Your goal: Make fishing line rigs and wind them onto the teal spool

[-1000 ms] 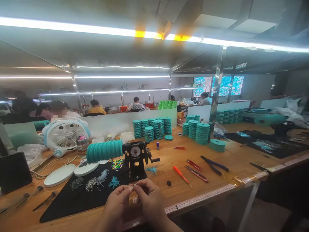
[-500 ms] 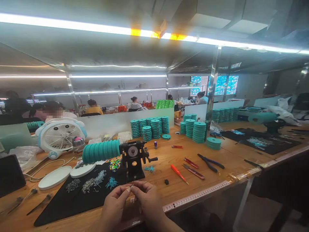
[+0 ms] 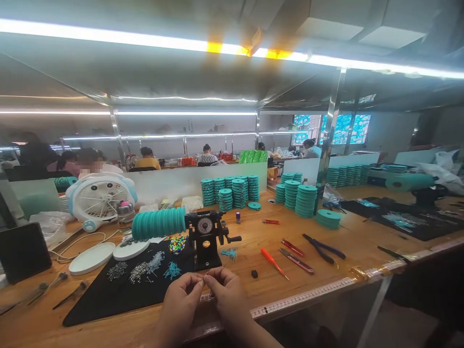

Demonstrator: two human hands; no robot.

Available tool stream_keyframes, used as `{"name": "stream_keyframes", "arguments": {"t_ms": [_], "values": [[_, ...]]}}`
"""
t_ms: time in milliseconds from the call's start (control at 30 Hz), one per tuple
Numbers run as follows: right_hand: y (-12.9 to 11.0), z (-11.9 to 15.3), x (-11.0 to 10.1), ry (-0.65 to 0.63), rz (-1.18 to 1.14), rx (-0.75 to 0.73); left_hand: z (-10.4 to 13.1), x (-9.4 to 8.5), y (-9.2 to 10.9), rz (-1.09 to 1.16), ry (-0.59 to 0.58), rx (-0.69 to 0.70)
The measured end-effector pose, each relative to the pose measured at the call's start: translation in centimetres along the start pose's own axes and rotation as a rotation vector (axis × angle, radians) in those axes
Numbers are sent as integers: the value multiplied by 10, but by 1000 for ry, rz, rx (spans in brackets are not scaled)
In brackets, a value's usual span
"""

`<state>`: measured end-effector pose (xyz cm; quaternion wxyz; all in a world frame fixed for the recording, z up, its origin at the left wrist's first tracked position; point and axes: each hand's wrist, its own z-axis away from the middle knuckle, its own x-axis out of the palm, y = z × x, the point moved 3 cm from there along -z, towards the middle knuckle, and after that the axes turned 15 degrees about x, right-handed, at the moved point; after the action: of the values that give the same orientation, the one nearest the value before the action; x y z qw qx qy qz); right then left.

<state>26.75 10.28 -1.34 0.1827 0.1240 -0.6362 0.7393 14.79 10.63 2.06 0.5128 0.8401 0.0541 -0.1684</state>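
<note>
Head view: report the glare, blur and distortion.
Head view: the overhead light tube glares white, hazing the shelf underside; wide-angle stretch toward the edges; the left hand and right hand look soft, what they pinch too small to identify; one background face pixelated.

The spools (image 3: 158,224) were teal, the mat (image 3: 119,296) black, the screwdriver (image 3: 271,261) orange-red, the beads (image 3: 177,244) multicoloured

shared workshop, long workbench (image 3: 239,251), pliers (image 3: 322,247), stacked spools (image 3: 305,200)
</note>
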Motion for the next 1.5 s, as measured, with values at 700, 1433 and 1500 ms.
{"name": "stream_keyframes", "arguments": {"t_ms": [700, 1433, 1500], "values": [[6, -10, -13, -60, 237, -3, -23, -7, 30, 124, -395, -294], [0, -6, -18, -16, 298, 22, -12, -11, 4, 87, -148, -153], [-1, -5, -18, -26, 289, 36, -11, -10, -1, 172, -136, -210]]}}
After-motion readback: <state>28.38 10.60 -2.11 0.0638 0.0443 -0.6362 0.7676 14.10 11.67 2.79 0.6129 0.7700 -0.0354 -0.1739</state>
